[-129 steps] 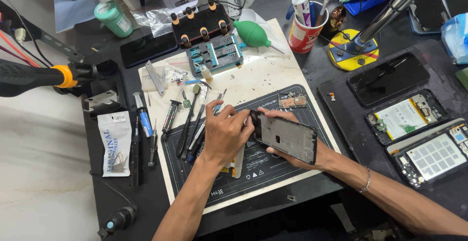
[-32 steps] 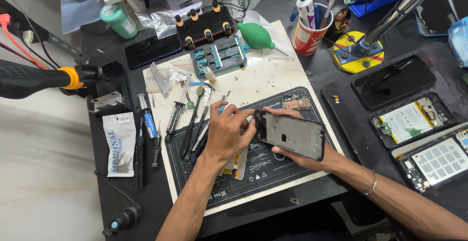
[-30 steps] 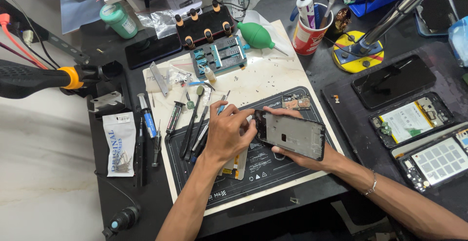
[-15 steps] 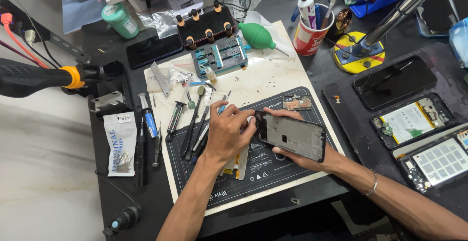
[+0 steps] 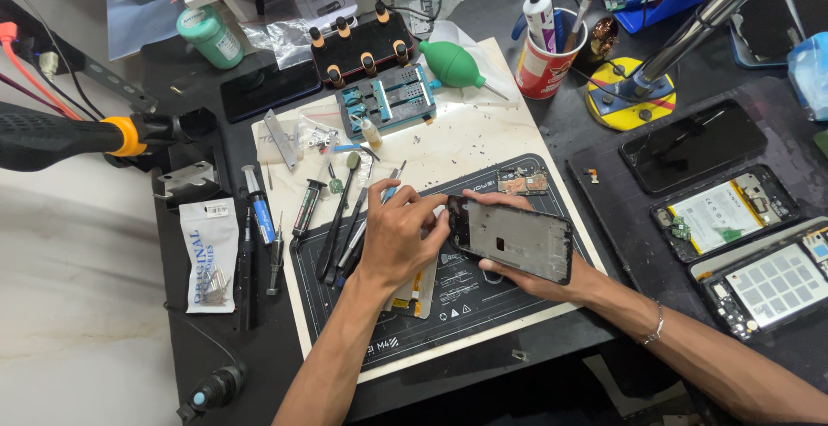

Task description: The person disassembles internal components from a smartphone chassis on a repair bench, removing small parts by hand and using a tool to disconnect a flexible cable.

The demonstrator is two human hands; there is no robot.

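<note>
Left fingers: left hand (image 5: pixel 398 238) curled, fingertips bunched and pressed against the near-left corner of the phone frame (image 5: pixel 515 238); thumb and forefinger pinch at that corner. Whether a small tool sits in the pinch, cannot tell.
Right fingers: right hand (image 5: pixel 526 271) cups the phone frame from below, fingers spread along its underside, fingertips curling up over the far long edge; thumb hidden.
Phone frame: dark, inner face up, held just above the dark work mat (image 5: pixel 483 305), tilted slightly, long axis running left to right.
Edges: mat's left part crowded by a row of screwdrivers and tweezers (image 5: pixel 341 228), just beside the left hand. A small circuit board (image 5: pixel 522 181) lies on the mat just beyond the frame.
Open room: bare mat under and in front of both hands, toward the near table edge; pale pad (image 5: pixel 483 133) beyond the mat is mostly bare.
Right side: three opened phones (image 5: pixel 724 215) on a dark sheet, well apart from the hands.
Far edge: red cup of tools (image 5: pixel 545 62), green air blower (image 5: pixel 453 64), clamp fixture (image 5: pixel 385 103).
Left arm pose: forearm comes up from the near edge, wrist bent slightly right.
Right arm pose: forearm enters from lower right, low over the table, a thin bracelet (image 5: pixel 655 327) at the wrist.
</note>
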